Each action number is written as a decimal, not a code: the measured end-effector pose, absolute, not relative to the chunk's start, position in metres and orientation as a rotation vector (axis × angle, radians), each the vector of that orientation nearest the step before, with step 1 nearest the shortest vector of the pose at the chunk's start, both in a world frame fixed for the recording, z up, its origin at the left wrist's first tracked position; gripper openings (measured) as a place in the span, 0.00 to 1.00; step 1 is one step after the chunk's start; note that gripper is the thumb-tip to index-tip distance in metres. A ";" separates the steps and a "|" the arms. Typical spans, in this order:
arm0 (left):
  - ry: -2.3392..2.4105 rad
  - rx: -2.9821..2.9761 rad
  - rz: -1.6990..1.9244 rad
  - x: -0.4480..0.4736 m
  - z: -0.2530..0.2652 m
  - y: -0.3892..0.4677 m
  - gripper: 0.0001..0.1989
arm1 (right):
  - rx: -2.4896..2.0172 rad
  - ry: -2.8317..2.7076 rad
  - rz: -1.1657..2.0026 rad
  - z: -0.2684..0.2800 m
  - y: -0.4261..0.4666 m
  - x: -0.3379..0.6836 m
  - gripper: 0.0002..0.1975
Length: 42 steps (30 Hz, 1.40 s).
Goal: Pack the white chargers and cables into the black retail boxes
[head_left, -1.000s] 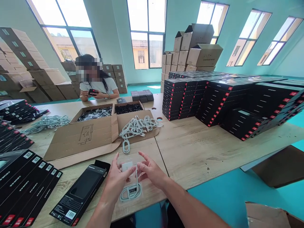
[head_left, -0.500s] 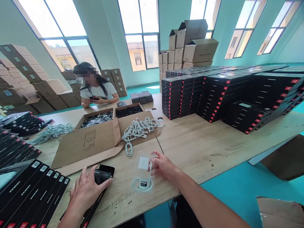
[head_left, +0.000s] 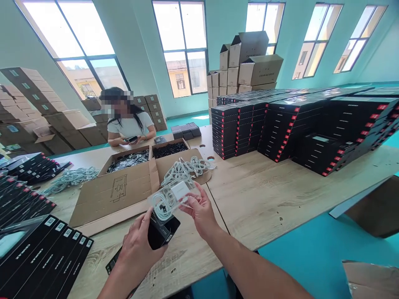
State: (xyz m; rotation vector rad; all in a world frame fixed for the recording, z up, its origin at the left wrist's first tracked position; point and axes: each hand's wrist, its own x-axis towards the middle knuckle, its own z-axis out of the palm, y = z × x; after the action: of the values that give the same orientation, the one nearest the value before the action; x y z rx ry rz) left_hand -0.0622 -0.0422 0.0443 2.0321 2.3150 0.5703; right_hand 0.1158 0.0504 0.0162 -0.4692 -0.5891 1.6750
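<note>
L hand [head_left: 135, 243] grasps a blk box [head_left: 157, 234] w/ thumb on near side & fingers on far side; box is tilted, its open end up & right. R hand [head_left: 199, 209] pinches the right end of a clear tray [head_left: 171, 198] holding a wht adapter [head_left: 180, 190] & coiled wht cable [head_left: 162, 206]. Tray is over the box's open end, its left end by L fingertips; can't tell if any of it is inside.

Room: best is right of R hand, a wide bare stretch of table [head_left: 249, 195] betw. near edge & the tall blk stacks [head_left: 280, 128]. Near edge slants up to the right, w/ turquoise floor [head_left: 299, 257] beyond it; R forearm crosses it. Table seam [head_left: 218, 208] runs just right of R hand. Left is tighter: fanned blk boxes [head_left: 40, 257] near left, only a strip of bare wood betw. them & L hand. Cardboard flap [head_left: 112, 189] & cable heap [head_left: 183, 168] lie just beyond the hands.

Labels: red tags [head_left: 296, 110] on stack corners, wht code stickers [head_left: 50, 221] on near-left box ends, line drawing [head_left: 119, 187] on flap. Far open carton [head_left: 261, 71] has dark lettering, too blurred to read surely; cable's dark tag [head_left: 162, 209] likewise.
</note>
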 end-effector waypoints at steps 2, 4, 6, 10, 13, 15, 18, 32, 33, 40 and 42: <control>2.365 2.111 0.654 -0.062 0.040 -0.042 0.43 | -0.517 -0.594 1.629 0.011 0.053 0.117 0.37; 2.353 2.239 0.722 -0.065 0.034 -0.040 0.43 | -0.569 -0.620 1.605 0.007 0.056 0.123 0.38; 2.312 2.358 0.778 -0.067 0.028 -0.037 0.42 | -0.620 -0.693 1.588 0.005 0.057 0.131 0.37; 2.208 2.379 0.864 -0.062 0.023 -0.032 0.45 | -0.698 -0.909 1.542 0.016 0.053 0.150 0.35; 2.084 2.272 0.956 -0.052 0.024 -0.030 0.47 | -0.639 -1.084 1.600 0.034 0.050 0.164 0.30; 1.999 2.179 1.042 -0.044 0.026 -0.030 0.47 | -0.517 -1.122 1.717 0.046 0.050 0.172 0.26; 1.886 2.090 1.225 -0.034 0.028 -0.028 0.47 | -0.458 -1.111 1.796 0.060 0.060 0.180 0.25; 1.705 1.413 1.790 -0.013 -0.032 -0.013 0.64 | -0.438 -1.980 1.648 0.090 0.109 0.133 0.15; 1.691 1.399 1.796 -0.015 -0.034 -0.014 0.63 | -0.419 -1.980 1.610 0.086 0.109 0.130 0.15; 1.644 1.436 1.830 -0.033 -0.015 -0.018 0.39 | -0.521 -1.800 1.190 0.063 0.099 0.134 0.11; 1.698 1.492 1.795 -0.038 -0.010 -0.018 0.31 | -0.526 -1.647 1.204 0.053 0.093 0.141 0.10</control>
State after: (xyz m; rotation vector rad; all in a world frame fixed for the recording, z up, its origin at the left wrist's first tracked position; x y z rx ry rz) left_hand -0.0384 -0.0178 -0.0103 1.4916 1.6975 1.7952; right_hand 0.1407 0.0933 0.0526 -0.5260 -1.6473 1.2038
